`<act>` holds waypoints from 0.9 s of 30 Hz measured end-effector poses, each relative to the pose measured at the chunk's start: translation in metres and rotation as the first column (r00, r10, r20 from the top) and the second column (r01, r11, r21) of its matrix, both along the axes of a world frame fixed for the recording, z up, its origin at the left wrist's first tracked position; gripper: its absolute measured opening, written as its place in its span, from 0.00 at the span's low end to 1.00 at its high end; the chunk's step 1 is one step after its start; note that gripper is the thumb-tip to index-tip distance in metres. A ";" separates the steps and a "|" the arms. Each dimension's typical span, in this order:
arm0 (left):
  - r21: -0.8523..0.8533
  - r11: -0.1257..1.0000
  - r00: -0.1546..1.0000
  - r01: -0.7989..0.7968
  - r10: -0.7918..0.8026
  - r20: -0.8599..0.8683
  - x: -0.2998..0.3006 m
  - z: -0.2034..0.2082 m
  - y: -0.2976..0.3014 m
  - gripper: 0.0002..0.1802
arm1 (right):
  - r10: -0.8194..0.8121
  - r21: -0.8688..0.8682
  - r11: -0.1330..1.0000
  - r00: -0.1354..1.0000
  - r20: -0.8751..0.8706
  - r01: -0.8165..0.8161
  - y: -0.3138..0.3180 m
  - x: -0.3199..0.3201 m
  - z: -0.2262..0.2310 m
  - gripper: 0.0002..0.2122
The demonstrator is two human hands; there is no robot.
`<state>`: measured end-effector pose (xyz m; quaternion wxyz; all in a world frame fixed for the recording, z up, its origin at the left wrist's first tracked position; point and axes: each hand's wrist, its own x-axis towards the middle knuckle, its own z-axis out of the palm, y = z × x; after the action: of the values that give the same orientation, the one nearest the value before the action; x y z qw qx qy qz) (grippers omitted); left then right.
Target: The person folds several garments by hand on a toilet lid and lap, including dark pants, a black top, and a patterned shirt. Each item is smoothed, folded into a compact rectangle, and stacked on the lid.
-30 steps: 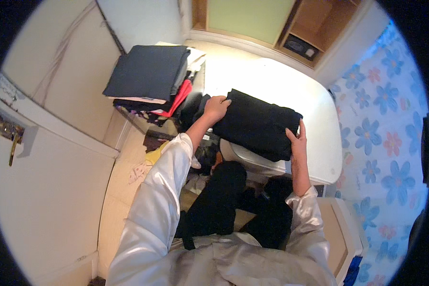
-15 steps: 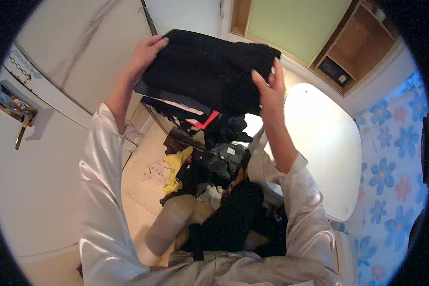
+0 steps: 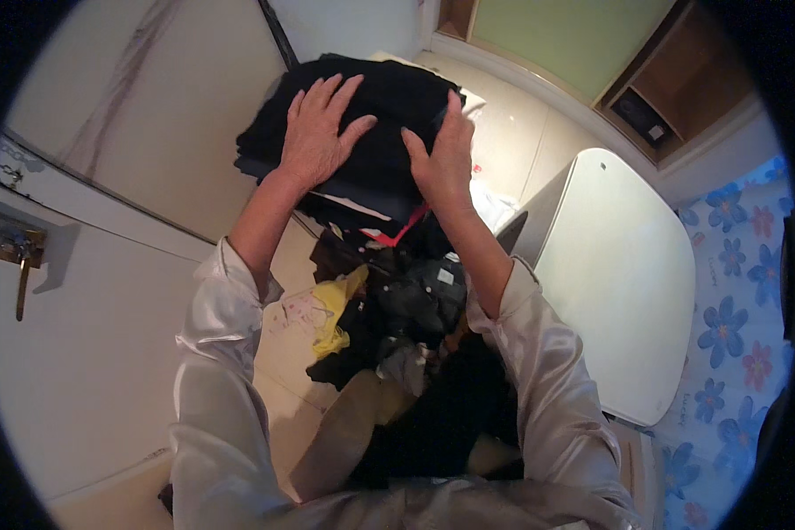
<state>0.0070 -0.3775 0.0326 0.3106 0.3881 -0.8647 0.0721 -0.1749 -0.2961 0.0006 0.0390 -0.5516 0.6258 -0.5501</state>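
While the left hand [image 3: 316, 134] lies flat on a folded black garment [image 3: 389, 87], its fingers are spread wide and its thumb stands well out to the side, pressing on the cloth without gripping it. The right hand [image 3: 446, 163] rests at the garment's right edge, thumb on the upper face and fingers extended along the border, a broad gap between them; whether any cloth is pinched under those fingers cannot be told. Both hands are apart from each other, with black fabric between them. The garment sits on top of a stack of folded clothes [image 3: 353, 206], where pale and red edges show below. Nearer the body, a yellow cloth [image 3: 331, 314] and a dark garment [image 3: 420, 296] lie loosely heaped, left of a white tabletop [image 3: 627, 283].
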 end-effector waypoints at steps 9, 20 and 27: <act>-0.075 0.995 0.984 0.068 -0.054 0.167 0.004 -0.043 -0.010 0.33 | 0.159 -0.028 0.977 0.816 -0.556 -0.209 0.015 -0.016 -0.035 0.27; 0.407 0.820 0.915 -0.402 0.340 0.218 -0.076 -0.022 0.046 0.42 | 0.410 0.347 0.899 0.792 -0.453 -0.267 0.082 -0.042 -0.023 0.25; 0.188 0.917 0.925 -0.351 0.371 -0.084 -0.122 -0.051 0.129 0.24 | 0.438 0.527 0.822 0.830 -0.345 -0.215 0.142 -0.049 -0.040 0.13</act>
<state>-0.1150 -0.2483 -0.0179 0.3084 0.5695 -0.7613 0.0313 -0.2244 -0.1537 -0.0396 0.1206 -0.7393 0.6236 -0.2238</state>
